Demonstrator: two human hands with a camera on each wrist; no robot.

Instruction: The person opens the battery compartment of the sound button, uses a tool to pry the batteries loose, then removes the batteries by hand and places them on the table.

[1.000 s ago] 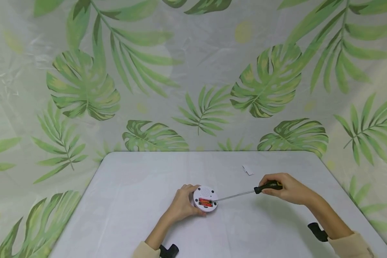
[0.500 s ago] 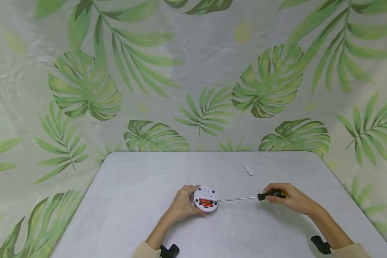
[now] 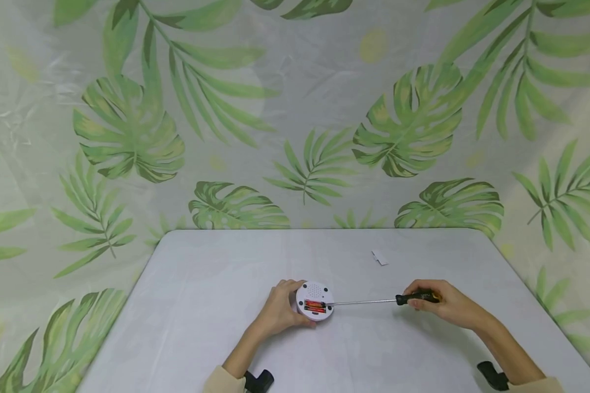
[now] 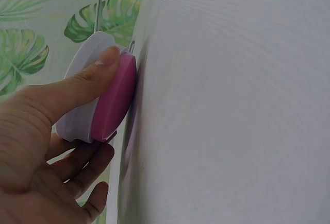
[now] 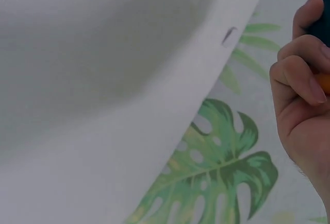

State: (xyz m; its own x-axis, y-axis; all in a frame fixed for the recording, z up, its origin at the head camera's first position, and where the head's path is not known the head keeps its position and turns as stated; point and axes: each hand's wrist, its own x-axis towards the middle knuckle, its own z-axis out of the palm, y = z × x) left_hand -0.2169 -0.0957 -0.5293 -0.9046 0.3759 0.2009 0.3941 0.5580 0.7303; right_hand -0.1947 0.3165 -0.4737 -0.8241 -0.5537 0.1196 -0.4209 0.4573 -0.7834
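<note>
My left hand point(image 3: 278, 309) holds a round white battery-powered device point(image 3: 317, 290) by its left side, thumb and fingers around its edge. The upturned face shows speaker holes, dark feet and a compartment with red batteries point(image 3: 315, 307). In the left wrist view the thumb presses the white rim, and the device's pink side point(image 4: 114, 98) faces the table. My right hand point(image 3: 444, 300) grips the black handle of a screwdriver point(image 3: 404, 299). Its long metal shaft runs left, almost level, with the tip at the right end of the batteries. The right wrist view shows curled fingers point(image 5: 294, 74) around the handle.
A small flat white piece point(image 3: 379, 258) lies farther back on the white table point(image 3: 216, 273), right of the device. A leaf-patterned sheet point(image 3: 314, 109) hangs behind the table. Black wrist mounts point(image 3: 259, 381) sit by both forearms.
My right hand has shifted right and slightly down, bringing the screwdriver shaft closer to level. The tip stays by the right end of the batteries. My left hand and the device hardly move.
</note>
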